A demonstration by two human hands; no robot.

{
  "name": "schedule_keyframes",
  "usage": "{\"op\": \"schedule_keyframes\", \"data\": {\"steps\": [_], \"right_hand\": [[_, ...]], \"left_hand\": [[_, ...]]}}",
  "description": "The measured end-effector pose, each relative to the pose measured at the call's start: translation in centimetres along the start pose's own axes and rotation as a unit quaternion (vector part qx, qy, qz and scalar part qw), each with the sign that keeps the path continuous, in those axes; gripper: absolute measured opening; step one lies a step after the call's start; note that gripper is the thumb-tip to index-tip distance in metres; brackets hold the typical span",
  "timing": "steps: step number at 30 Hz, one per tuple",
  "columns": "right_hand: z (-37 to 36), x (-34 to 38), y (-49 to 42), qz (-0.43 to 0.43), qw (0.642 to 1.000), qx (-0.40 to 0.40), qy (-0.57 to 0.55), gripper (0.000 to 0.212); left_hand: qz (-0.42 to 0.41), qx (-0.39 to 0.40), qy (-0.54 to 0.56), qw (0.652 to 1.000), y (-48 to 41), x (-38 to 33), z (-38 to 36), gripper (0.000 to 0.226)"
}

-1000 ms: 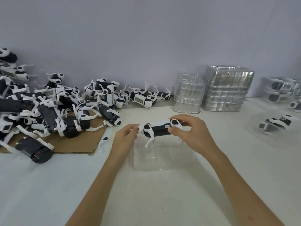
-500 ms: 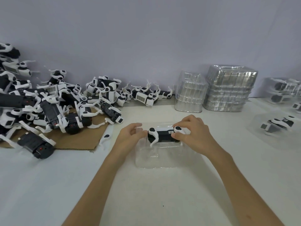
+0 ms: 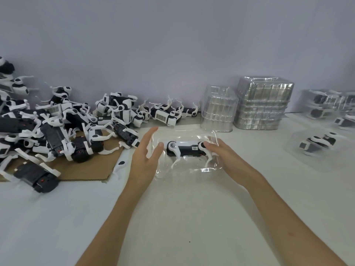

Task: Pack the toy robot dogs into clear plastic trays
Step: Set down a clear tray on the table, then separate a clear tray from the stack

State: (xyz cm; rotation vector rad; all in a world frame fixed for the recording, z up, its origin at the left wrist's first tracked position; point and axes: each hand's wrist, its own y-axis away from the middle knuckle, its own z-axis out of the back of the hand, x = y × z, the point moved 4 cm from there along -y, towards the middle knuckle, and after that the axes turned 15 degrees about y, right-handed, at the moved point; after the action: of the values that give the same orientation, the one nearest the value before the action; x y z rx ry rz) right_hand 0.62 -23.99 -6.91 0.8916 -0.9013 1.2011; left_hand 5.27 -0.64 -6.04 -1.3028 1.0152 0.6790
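A black and white toy robot dog [image 3: 185, 149] lies on its side inside a clear plastic tray [image 3: 192, 170] in the middle of the white table. My left hand [image 3: 146, 158] is at the tray's left end with fingers straight and spread, holding nothing. My right hand [image 3: 225, 154] is at the tray's right end, its fingertips touching the dog's right shoulder joint. A big pile of loose robot dogs [image 3: 57, 129] covers the table's left side, partly on brown cardboard [image 3: 84, 167].
Two stacks of clear trays [image 3: 263, 104] stand at the back right against the wall. Packed trays with dogs [image 3: 318, 144] sit at the far right. A loose white leg part [image 3: 120, 165] lies by the cardboard's edge.
The dog went down from above the tray into it. My left hand let go and opened; my right hand loosened to a fingertip touch.
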Motion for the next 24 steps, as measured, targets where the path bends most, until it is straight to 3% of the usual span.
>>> {"op": "schedule_keyframes", "data": {"steps": [3, 6, 8, 11, 16, 21, 24], "right_hand": [[0.2, 0.6, 0.2, 0.037, 0.996, -0.045, -0.064, 0.063], [0.7, 1.3, 0.5, 0.088, 0.989, -0.1, -0.065, 0.079], [0.9, 1.8, 0.9, 0.116, 0.985, -0.12, -0.051, 0.079], [1.0, 1.9, 0.8, 0.133, 0.983, -0.121, -0.025, 0.079], [1.0, 1.6, 0.6, 0.125, 0.985, -0.116, 0.01, 0.086], [1.1, 1.1, 0.4, 0.11, 0.985, -0.132, 0.02, 0.083], [1.0, 0.9, 0.3, 0.084, 0.986, -0.146, 0.011, 0.081]], "left_hand": [[0.106, 0.008, 0.048, 0.993, 0.0, 0.8, 0.1, 0.053], [0.247, 0.032, 0.117, 0.961, 0.5, 1.4, -0.4, 0.062], [0.247, 0.056, 0.075, 0.965, 0.6, 1.6, -0.7, 0.079], [0.214, 0.027, 0.063, 0.975, 0.3, 1.7, -0.6, 0.099], [0.19, 0.004, 0.056, 0.98, 0.3, 1.6, -0.3, 0.077], [0.173, -0.014, 0.042, 0.984, 0.4, 2.0, -0.4, 0.082], [0.18, -0.028, 0.044, 0.982, 0.3, 2.0, -0.4, 0.097]]}}
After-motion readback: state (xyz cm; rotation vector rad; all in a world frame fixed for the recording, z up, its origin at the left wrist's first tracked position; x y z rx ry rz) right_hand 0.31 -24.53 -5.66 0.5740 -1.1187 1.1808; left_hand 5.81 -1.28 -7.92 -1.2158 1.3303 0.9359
